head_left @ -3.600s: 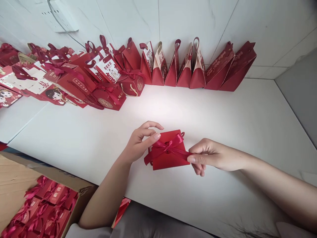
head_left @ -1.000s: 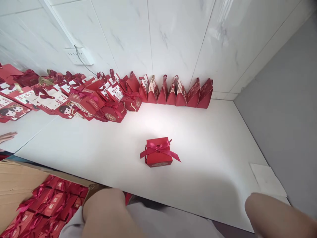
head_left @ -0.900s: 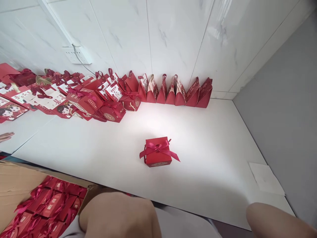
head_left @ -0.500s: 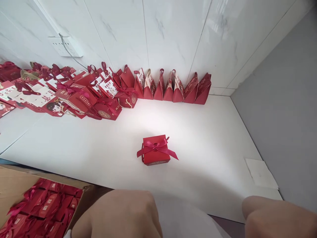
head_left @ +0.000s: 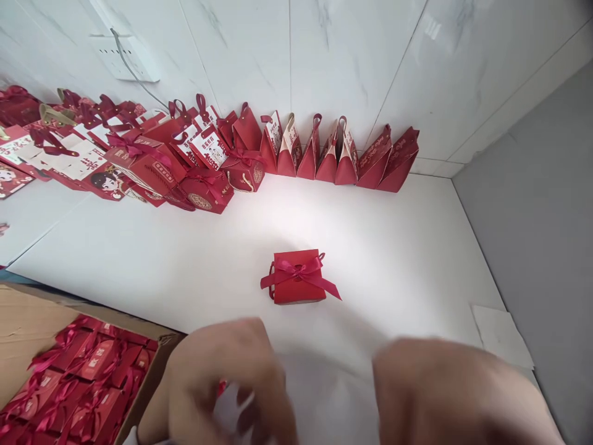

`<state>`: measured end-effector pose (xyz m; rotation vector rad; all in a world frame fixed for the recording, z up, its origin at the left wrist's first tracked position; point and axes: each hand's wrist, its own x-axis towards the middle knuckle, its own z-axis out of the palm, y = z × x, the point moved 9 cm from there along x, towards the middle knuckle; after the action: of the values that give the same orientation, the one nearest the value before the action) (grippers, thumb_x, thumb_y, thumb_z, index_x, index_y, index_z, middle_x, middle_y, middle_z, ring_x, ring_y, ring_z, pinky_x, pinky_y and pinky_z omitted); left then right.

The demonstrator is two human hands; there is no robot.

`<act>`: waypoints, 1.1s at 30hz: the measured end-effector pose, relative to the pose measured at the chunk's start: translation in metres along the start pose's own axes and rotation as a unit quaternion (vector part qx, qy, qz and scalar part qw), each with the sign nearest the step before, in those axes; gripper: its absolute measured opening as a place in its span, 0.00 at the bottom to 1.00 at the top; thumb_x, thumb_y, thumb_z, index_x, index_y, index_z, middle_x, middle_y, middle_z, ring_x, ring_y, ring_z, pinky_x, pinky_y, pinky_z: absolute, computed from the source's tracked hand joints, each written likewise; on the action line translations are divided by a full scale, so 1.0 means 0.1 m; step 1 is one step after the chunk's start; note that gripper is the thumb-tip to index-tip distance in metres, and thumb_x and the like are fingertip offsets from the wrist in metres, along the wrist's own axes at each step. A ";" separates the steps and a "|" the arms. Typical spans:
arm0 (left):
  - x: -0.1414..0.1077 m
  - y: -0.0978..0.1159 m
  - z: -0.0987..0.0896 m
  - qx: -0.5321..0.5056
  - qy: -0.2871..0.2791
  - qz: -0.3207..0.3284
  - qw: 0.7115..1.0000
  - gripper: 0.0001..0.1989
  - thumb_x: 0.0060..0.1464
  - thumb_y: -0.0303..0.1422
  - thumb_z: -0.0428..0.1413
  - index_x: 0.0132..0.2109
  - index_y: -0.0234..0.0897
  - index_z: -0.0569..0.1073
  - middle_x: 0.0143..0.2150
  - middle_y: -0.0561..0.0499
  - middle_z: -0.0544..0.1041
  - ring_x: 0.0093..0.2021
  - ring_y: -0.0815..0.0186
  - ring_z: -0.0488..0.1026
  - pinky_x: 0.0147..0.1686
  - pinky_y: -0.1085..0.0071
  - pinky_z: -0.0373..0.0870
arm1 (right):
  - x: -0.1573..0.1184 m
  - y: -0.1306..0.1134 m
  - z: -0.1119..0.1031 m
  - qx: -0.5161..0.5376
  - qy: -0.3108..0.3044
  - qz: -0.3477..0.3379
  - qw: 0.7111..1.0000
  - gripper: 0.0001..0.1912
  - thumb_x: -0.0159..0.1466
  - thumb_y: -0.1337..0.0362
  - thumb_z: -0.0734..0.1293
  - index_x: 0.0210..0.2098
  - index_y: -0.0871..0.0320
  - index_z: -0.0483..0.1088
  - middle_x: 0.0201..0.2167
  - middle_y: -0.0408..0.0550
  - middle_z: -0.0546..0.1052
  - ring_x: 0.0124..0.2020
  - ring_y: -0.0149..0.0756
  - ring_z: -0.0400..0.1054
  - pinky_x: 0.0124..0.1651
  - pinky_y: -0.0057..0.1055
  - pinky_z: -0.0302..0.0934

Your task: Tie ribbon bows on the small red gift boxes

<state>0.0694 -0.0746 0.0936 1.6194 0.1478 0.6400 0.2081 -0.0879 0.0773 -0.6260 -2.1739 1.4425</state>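
A small red gift box (head_left: 301,290) tied with a magenta ribbon bow sits on the white tabletop (head_left: 222,266), in front of both hands and touched by neither. At the bottom of the view my left hand (head_left: 222,371) is bent with its fingers curled down. A scrap of red shows beside its fingers, too small to name. Lower right, my right hand (head_left: 454,389) is smeared by motion and its fingers are hidden, so what it holds, if anything, does not show.
A cardboard box (head_left: 160,352) at lower left is packed with ribboned red boxes (head_left: 95,358). Along the tiled wall stand several red gift bags (head_left: 347,157) and a cluster of decorated boxes (head_left: 148,161). A power socket (head_left: 123,59) with a cable is above; a grey panel (head_left: 542,204) borders the right.
Both hands have come up further into view, and my right hand has moved left, nearer my left hand. The view has shifted slightly; the ribboned box stays on the table.
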 end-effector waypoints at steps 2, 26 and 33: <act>-0.04 -0.16 -0.41 0.105 0.158 -0.092 0.978 0.04 0.58 0.37 0.57 0.39 0.44 0.73 0.26 0.53 0.76 0.23 0.69 0.71 0.20 0.73 0.64 | 0.13 0.21 -0.23 -0.001 0.091 0.070 0.993 0.12 0.69 0.56 0.59 0.36 0.49 0.72 0.32 0.45 0.77 0.34 0.37 0.71 0.36 0.33 0.66; -0.20 -0.84 -0.93 0.448 0.392 -0.191 0.780 0.17 0.61 0.33 0.55 0.28 0.38 0.57 0.24 0.56 0.62 0.27 0.70 0.59 0.27 0.72 0.57 | 0.41 1.33 -0.32 0.056 0.347 0.182 0.918 0.18 0.70 0.50 0.61 0.29 0.55 0.59 0.23 0.38 0.63 0.25 0.29 0.55 0.29 0.28 0.51; -0.17 -0.90 -0.96 0.399 0.404 -0.152 0.809 0.18 0.63 0.30 0.52 0.27 0.38 0.54 0.23 0.57 0.56 0.25 0.71 0.55 0.26 0.71 0.56 | 0.39 1.37 -0.30 0.073 0.363 0.171 0.913 0.19 0.70 0.53 0.62 0.27 0.56 0.59 0.22 0.38 0.63 0.25 0.29 0.55 0.29 0.28 0.51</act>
<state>0.0331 0.0174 0.0044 1.9241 1.4463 1.0615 0.2118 0.0049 -0.0352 -1.2921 -1.4053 1.2322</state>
